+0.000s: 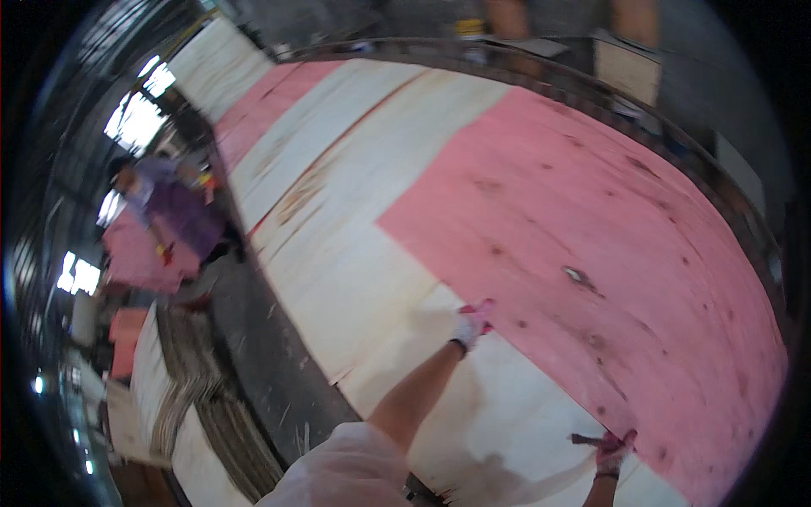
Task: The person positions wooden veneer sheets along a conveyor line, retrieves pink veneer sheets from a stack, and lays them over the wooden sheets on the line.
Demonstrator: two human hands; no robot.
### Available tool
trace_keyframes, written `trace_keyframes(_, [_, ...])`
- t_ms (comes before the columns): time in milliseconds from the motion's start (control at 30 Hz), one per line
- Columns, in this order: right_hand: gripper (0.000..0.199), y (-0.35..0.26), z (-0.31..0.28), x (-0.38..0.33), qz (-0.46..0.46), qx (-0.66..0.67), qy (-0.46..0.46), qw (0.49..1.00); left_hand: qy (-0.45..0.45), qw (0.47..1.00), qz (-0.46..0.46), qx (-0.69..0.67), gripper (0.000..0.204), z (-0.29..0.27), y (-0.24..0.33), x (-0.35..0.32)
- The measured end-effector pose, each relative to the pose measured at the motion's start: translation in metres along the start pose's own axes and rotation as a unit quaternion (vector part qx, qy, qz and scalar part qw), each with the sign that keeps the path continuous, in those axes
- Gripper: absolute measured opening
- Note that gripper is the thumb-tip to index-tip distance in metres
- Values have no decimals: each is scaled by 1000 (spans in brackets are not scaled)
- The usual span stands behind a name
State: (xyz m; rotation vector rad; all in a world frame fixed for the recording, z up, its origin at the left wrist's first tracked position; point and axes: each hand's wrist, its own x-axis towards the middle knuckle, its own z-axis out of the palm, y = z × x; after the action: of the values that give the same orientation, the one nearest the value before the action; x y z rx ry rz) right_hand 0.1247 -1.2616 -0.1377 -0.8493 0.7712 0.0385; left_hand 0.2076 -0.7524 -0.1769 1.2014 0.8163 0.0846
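A large pink veneer sheet [541,220] with dark knots and a small split lies over pale veneer sheets [338,279] on a long table. My left hand [475,322], in a white and pink glove, rests at the pink sheet's near edge with its fingers stretched apart. Farther right along that edge is my right hand [613,452], in a stained reddish glove. Its fingers are closed round a short dark stick-like piece [585,439], whose exact kind I cannot make out. The fingertips of this hand touch or nearly touch the pink edge.
At the left stands another person [173,203] in a purple apron, beside a pink sheet [139,253]. Stacked veneer sheets [203,397] with wavy edges sit at the lower left. A dark rail [591,97] runs along the table's far side, with a pale box [627,68] beyond.
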Motion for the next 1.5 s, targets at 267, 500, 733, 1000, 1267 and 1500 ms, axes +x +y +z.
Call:
trace_keyframes(267, [45,-7,17,-6,18,90,79,993,37,994,-95,35,46,25,72,-45])
trace_keyframes(500, [55,-9,-34,25,146,208,-15,967,63,993,-96,9,66,21,75,-45])
trace_keyframes(733, [64,-14,-66,47,205,235,-26,950,49,993,-101,27,64,27,78,-51])
trace_keyframes(1000, [61,-15,-35,23,157,137,-10,978,60,994,-86,0,56,18,49,-27])
trace_keyframes(1267, [53,-14,-1,-4,143,133,-29,980,43,993,-107,25,50,13,49,-20])
trace_keyframes(1500, [52,-16,2,-6,131,149,14,980,56,994,-88,-12,53,17,42,-17])
